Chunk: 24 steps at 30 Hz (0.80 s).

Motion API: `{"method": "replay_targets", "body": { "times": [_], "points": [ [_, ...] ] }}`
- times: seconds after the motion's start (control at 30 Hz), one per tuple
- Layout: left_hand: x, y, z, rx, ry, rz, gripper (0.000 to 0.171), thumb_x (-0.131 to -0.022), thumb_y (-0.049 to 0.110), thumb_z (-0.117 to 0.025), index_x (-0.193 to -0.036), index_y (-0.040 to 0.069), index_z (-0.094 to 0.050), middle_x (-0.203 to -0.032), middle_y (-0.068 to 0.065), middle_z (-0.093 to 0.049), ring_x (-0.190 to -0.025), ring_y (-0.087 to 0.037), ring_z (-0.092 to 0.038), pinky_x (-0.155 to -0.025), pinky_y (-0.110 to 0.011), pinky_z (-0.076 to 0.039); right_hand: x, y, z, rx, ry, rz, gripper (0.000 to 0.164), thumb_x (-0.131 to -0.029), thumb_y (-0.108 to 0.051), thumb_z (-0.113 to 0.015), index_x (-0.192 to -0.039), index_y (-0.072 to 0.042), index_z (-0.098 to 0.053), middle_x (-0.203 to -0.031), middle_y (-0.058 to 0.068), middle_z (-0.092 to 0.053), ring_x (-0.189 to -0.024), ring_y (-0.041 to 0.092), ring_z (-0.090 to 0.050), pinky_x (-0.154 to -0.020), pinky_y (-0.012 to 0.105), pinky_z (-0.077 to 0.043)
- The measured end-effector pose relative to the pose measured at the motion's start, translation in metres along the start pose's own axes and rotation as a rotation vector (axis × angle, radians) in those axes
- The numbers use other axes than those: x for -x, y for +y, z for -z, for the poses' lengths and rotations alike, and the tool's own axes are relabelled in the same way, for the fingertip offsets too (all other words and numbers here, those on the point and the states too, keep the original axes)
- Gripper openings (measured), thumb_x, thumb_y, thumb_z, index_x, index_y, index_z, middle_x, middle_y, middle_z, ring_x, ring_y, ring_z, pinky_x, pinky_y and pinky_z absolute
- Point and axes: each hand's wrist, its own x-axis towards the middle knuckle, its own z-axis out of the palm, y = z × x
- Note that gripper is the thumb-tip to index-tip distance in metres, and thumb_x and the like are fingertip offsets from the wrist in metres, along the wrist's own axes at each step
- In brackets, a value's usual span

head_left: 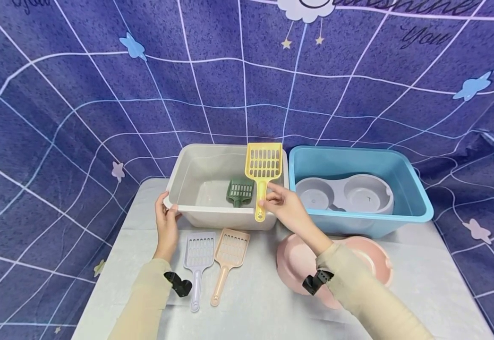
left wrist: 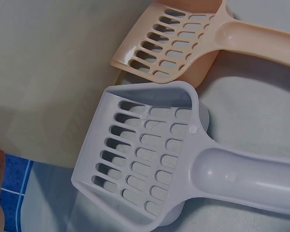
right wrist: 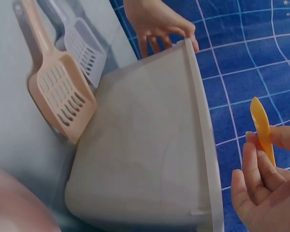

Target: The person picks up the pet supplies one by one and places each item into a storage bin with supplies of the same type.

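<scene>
- The right hand (head_left: pixel 285 208) pinches the yellow scoop (head_left: pixel 262 180) by its handle, thumb and fingers clamped on it.
- That scoop is held up at the front right part of the pale grey bin (head_left: pixel 225 219), slotted head uppermost; the right wrist camera sees it edge-on.
- The left hand (head_left: pixel 167 231) grips the bin's rim at the near left corner, fingers bent over the edge.
- Inside the same bin lies a green scoop (head_left: pixel 239 193), the end of its handle hidden behind the front wall.
- On the table (head_left: pixel 264 307) before the bin, a lavender scoop (head_left: pixel 198 270) and a peach scoop (head_left: pixel 225 267) lie side by side, heads towards the bin, handles towards the person.
- Just right of the bin stands a blue bin (head_left: pixel 349 226) with a grey double bowl (head_left: pixel 338 191) inside.
- A pink double bowl (head_left: pixel 291 264) rests in front of the blue bin, partly covered by the right forearm.
</scene>
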Motion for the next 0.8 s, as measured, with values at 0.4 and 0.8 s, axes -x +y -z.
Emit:
{"method": "replay_targets", "body": {
  "times": [0.4, 0.8],
  "points": [
    [0.0, 0.0, 0.0, 0.016, -0.001, -0.006, 0.05, -0.099, -0.001, -0.037, -0.148, -0.001, -0.027, -0.136, -0.028, -0.04, -0.105, -0.009, -0.051, -0.094, -0.036, -0.044, -0.021, 0.01, 0.0, 0.048, 0.042, -0.043, 0.054, -0.091, -0.012, -0.07, -0.139, 0.004, -0.052, -0.098, 0.011, -0.073, -0.092, 0.02, -0.067, -0.076, 0.027, -0.05],
    [0.0, 0.0, 0.0, 0.022, -0.001, -0.004, 0.049, -0.099, -0.002, -0.036, -0.147, -0.001, -0.028, -0.135, -0.029, -0.041, -0.105, -0.01, -0.052, -0.091, -0.031, -0.046, -0.032, 0.015, -0.001, 0.097, 0.059, -0.014, 0.05, -0.091, -0.011, -0.069, -0.137, 0.002, -0.055, -0.094, 0.01, -0.074, -0.087, 0.02, -0.067, -0.073, 0.027, -0.048]
  ]
}}
